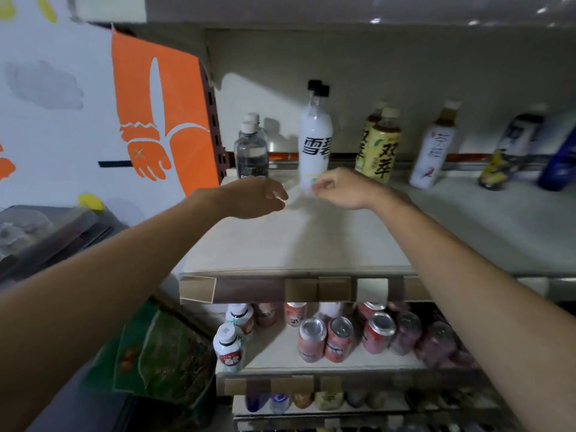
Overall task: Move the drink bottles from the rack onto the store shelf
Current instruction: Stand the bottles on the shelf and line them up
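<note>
Nearest, 6 o'clock: the lower tier carries red cans (339, 338) in rows, with small white bottles (227, 347) at its 9 o'clock end. Green pack (162, 353) at 7 o'clock, outside the shelving.

Above that, the price-tag strip (299, 289) marks the front edge of the shelf board (280, 244). The board is bare from that edge back to the hands. That's the widest free room.

Both arms cross the edge toward 12. Left hand (258, 198): palm down, fingers loosely curled, holding nothing, just in front of the clear bottles (251, 151). Right hand (339, 188): fingers curled narrow, tips at the base of the white bottle (314, 141). There's blur there, so I cannot tell grip from mere touch. Small gap between the hands.

White bottle: upright, black cap, 12 o'clock on the board, with a second black cap right behind it. Clear bottles at its 9 o'clock, two deep, beside the perforated upright (215, 120), with an open gap between them and the white bottle. Yellow tea bottles (381, 148) at its 3 o'clock, two deep, narrower gap. Further toward 3: pale tea bottle (433, 154), then blue bottles (558, 160), blurred at the frame edge. All stand toward the back of the board.

Orange poster (162, 120) at 10 o'clock, beyond the shelf side.
</note>
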{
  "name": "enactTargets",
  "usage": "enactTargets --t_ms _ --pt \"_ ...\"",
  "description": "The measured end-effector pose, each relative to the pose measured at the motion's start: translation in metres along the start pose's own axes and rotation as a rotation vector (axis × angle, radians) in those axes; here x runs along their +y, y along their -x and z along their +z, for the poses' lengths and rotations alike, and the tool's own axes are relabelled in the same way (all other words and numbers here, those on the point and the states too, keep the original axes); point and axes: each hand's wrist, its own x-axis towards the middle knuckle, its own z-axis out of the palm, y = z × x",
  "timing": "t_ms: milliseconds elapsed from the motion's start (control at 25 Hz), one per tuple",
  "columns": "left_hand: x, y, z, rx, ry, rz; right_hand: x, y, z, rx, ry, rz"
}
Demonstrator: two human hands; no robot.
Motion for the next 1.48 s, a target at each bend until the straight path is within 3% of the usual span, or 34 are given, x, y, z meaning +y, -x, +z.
enactTargets --t_ms 280,560,760,1120,1480 --pt "0.105 0.017 0.02 -0.142 -0.171 0.21 0.033 0.142 -0.053 -0.003 0.227 0.301" --pt "0.246 0.04 0.089 -0.129 -0.091 0.589 0.085 0.321 -0.08 0.073 0.229 0.635" --pt "0.377 0.077 0.152 -0.235 -0.083 0.831 0.134 0.442 -0.11 0.131 0.173 0.814" --pt "0.579 0.121 0.263 -0.361 -0.263 1.046 0.229 0.645 -0.16 0.279 0.139 1.065" --pt "0.677 0.124 0.337 -0.44 -0.266 1.157 0.295 0.745 -0.164 0.296 0.017 1.209"
